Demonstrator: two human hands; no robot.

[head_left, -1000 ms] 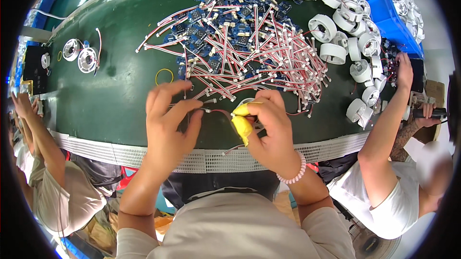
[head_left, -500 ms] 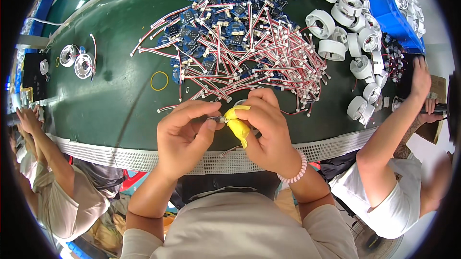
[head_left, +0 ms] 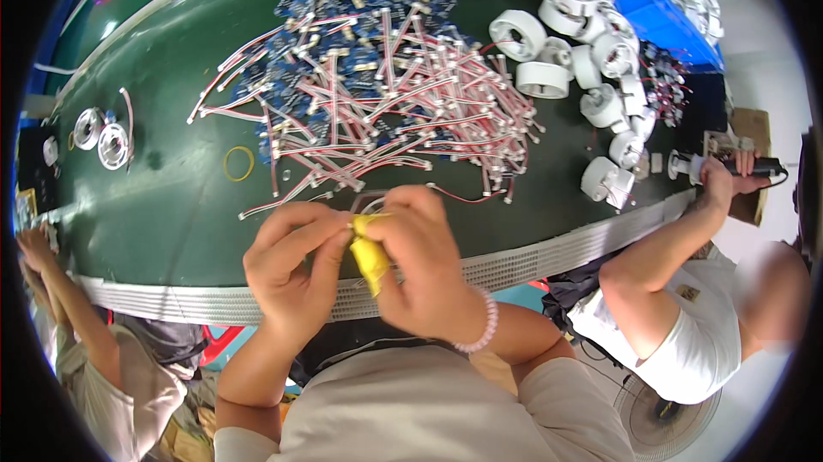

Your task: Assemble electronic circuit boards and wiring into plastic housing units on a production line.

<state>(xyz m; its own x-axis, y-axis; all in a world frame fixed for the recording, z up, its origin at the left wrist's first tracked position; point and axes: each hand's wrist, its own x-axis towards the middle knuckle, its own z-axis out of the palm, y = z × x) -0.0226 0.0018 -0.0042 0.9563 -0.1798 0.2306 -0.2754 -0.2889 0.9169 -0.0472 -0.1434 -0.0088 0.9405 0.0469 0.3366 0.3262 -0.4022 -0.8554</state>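
Left hand (head_left: 294, 263): thumb and fingertips pinched on a small part, mostly hidden, against the right fingertips. Right hand (head_left: 426, 272): yellow wrapping (head_left: 369, 263) on thumb and forefinger; fingers curled about a pale round part (head_left: 369, 202), largely covered. Both hands sit over the near side of the green desk (head_left: 163, 226). Beyond: red-and-white connector cables (head_left: 333, 95) heaped with blue circuit boards (head_left: 300, 68); yellow rubber band (head_left: 225, 165) near their left. White ring housings (head_left: 543, 81) cluster right, beside a blue bin (head_left: 645, 3).

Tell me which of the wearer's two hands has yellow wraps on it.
The right hand: yellow wraps cover its thumb and forefinger tips, and a beaded bracelet circles its wrist. The left hand shows neither.
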